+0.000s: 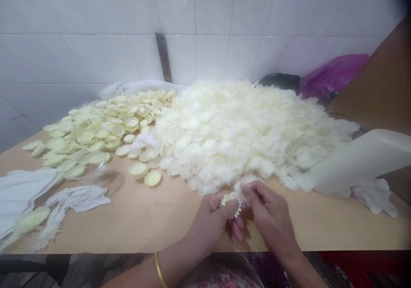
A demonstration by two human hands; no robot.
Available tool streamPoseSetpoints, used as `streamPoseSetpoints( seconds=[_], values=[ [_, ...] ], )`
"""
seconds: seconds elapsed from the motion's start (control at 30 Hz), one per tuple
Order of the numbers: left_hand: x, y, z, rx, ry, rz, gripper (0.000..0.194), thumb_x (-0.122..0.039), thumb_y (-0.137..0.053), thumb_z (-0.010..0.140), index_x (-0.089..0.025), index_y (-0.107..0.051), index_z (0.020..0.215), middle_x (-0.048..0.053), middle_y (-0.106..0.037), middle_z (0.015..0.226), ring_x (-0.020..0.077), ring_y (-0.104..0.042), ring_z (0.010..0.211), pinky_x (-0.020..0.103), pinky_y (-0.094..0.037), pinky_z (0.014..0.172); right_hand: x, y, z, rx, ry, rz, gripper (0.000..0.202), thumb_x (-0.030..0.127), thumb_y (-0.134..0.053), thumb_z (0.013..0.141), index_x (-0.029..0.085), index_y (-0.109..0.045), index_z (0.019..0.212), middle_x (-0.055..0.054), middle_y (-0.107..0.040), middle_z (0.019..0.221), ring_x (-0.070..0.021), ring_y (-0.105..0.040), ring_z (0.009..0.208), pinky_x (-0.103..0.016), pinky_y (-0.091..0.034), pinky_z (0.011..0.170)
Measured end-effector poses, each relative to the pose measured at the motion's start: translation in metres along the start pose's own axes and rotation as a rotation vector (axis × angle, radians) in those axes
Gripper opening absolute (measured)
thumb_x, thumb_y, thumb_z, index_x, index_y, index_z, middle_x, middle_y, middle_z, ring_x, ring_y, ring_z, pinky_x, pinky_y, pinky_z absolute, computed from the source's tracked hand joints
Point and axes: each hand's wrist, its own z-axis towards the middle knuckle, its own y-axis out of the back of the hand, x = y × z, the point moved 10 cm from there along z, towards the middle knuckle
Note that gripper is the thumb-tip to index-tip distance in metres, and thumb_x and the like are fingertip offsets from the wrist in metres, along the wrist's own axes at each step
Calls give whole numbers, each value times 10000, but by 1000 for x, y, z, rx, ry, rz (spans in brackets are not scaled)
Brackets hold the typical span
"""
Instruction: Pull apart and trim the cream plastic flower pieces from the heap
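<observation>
Just in front of the large pile, my left hand (210, 215) is closed around a pale yellow, scalloped disc (227, 199), thumb across it and fingers underneath. My right hand (272, 213) pinches the edge of a thin white frilly piece (239, 193) that touches the disc. Where the two pieces meet is partly hidden by my fingers. Beyond my hands spreads a big heap of white, toothed flower-like pieces (221, 129). To its left lies a lower heap of yellowish scalloped discs (111, 121), with a loose disc (153, 178) near the front.
A clear round dish (82, 168) and crumpled white cloths (77, 197) are at the left. A white plastic bottle (356, 161) lies tilted at the right, beside a brown upright panel (375, 82). A purple bag (334, 73) sits behind, against the tiled wall (213, 56).
</observation>
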Motion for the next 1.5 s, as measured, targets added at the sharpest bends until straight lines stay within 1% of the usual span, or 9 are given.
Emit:
streamPoseSetpoints(
  seconds=[0.33,0.5,0.6,0.67,0.73,0.83,1.0,1.2,1.5],
  values=[
    [-13,-10,-6,-29,-16,-22,232,-369,-527,744,-141,-515,703,-12,-526,469,88,-466,320,180,-341,333,10,17,6,-145,33,-20,290,357,-464,816,180,-493,588,42,-434,460,-98,-435,430,-195,-355,414],
    [9,0,-25,-55,101,25,303,-381,-491,770,-135,-481,593,-2,-512,459,61,-421,302,161,-296,319,-5,99,12,-635,-48,-60,272,372,-463,816,187,-474,616,33,-438,485,-122,-499,476,-216,-390,445],
    [11,6,-24,-59,76,-37,282,-370,-491,778,-129,-506,631,6,-536,514,71,-483,382,176,-378,396,1,87,32,-403,44,-310,230,336,-485,800,168,-564,936,-64,-577,780,-168,-548,651,-288,-448,578],
    [11,6,-20,-49,62,-90,225,-344,-513,767,-131,-528,699,14,-565,582,88,-530,454,206,-433,467,5,71,33,-292,123,-432,369,330,-493,790,147,-501,1110,-140,-512,1059,-199,-542,790,-346,-453,687],
    [12,6,-17,-43,77,-120,205,-328,-537,746,-127,-530,710,22,-575,601,97,-542,469,223,-450,485,7,65,26,-303,158,-477,406,326,-482,796,137,-468,1155,-168,-410,1194,-218,-519,881,-383,-437,763],
    [14,7,-14,-61,88,-110,264,-354,-539,736,-117,-505,625,20,-555,530,87,-501,389,205,-418,414,16,56,11,-304,216,-433,323,299,-458,814,170,-496,1107,-131,-464,1138,-217,-513,905,-389,-429,796],
    [13,8,-11,-78,71,-95,323,-419,-507,752,-129,-489,610,-5,-517,456,80,-443,310,185,-347,324,36,18,-10,-64,320,-226,171,237,-417,843,206,-549,948,-73,-563,972,-198,-520,925,-328,-442,766],
    [10,5,-9,-83,76,-22,462,-534,-473,733,-130,-481,510,-15,-449,372,65,-382,271,168,-268,287,48,-6,-24,60,349,-132,116,210,-452,829,208,-543,901,-32,-584,836,-161,-554,783,-259,-446,668],
    [18,5,-4,-100,215,-10,693,-723,-224,691,-139,-475,415,25,-435,341,81,-409,283,193,-336,338,58,-12,-29,34,488,-404,132,151,-434,792,168,-548,857,-74,-563,837,-204,-510,789,-338,-403,693]
  ],
)
